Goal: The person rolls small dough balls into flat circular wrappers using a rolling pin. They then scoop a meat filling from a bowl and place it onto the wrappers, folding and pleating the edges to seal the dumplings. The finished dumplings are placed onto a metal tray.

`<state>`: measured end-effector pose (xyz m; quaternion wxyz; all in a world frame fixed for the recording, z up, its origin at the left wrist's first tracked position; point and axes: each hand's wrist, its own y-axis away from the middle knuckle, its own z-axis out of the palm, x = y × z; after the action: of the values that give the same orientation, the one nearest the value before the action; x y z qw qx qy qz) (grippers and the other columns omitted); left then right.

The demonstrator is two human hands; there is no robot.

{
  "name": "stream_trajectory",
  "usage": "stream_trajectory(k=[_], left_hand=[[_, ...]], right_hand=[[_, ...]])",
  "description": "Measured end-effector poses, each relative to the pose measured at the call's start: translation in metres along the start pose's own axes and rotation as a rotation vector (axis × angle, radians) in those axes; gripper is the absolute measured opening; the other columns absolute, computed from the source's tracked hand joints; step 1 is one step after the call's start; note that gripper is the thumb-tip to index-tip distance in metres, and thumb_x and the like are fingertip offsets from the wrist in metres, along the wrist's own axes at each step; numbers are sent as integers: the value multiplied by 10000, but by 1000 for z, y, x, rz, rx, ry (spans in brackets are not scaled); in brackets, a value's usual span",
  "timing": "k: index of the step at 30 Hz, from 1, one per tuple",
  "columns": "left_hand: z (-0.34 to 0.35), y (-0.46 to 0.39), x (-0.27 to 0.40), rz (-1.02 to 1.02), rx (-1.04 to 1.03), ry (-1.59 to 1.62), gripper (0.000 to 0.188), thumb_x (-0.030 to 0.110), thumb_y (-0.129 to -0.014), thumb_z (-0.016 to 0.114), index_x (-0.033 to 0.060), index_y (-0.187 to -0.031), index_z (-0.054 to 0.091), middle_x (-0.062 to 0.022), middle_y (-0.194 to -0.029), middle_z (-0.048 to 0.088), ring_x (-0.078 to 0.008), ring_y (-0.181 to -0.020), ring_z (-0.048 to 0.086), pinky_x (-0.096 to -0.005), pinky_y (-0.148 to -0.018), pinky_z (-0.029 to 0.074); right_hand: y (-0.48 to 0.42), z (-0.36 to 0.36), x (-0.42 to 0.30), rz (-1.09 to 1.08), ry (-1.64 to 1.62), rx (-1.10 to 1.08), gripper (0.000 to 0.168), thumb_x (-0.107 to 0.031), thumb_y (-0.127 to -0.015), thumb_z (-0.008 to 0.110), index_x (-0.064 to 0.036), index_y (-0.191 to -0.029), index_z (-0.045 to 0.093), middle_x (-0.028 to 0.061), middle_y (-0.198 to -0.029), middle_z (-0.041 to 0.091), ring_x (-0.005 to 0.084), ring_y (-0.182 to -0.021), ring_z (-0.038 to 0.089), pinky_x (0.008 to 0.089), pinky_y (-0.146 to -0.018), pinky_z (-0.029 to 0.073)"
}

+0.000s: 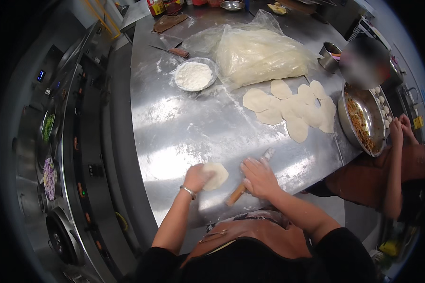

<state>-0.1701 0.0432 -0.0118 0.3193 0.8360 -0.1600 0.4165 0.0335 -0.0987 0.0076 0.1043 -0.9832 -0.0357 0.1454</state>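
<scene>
My left hand (196,178), with a metal bangle at the wrist, grips the near-left edge of a flattened dough wrapper (216,177); its fingers are slightly blurred. Under my right hand (258,177) lies a wooden rolling pin (236,194), set aslant on the steel table (184,123). The palm and fingers cover the pin's middle, and its far end is white with flour. A gap separates the pin from the wrapper. Farther right, several rolled wrappers (306,111) overlap in a loose cluster.
Beyond sit a bowl of flour (194,76), a knife with a wooden handle (179,52) and a large plastic bag of dough (262,56). At right, a steel bowl of chopped filling (361,120) stands beside another person's hands (400,129). A metal cup (328,56) stands behind it.
</scene>
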Motion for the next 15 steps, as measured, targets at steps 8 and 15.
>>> stream_trajectory(k=[8,15], left_hand=[[-15,-8,11,78,110,-263,256,229,-773,657,-3,-879,652,-147,-812,659,-238,-734,629,-332,-689,489],[-22,-11,27,216,48,185,222,205,-829,621,-4,-900,596,-85,-832,614,-150,-737,553,-307,-676,458]], right_hand=[[-37,13,-13,48,-15,-138,443,-295,-835,535,-26,-1186,517,123,-1232,516,273,-1232,414,485,-1036,279],[5,-1,-4,298,-395,43,495,-275,-880,540,-8,-1286,452,211,-1353,427,346,-1295,355,439,-1084,238]])
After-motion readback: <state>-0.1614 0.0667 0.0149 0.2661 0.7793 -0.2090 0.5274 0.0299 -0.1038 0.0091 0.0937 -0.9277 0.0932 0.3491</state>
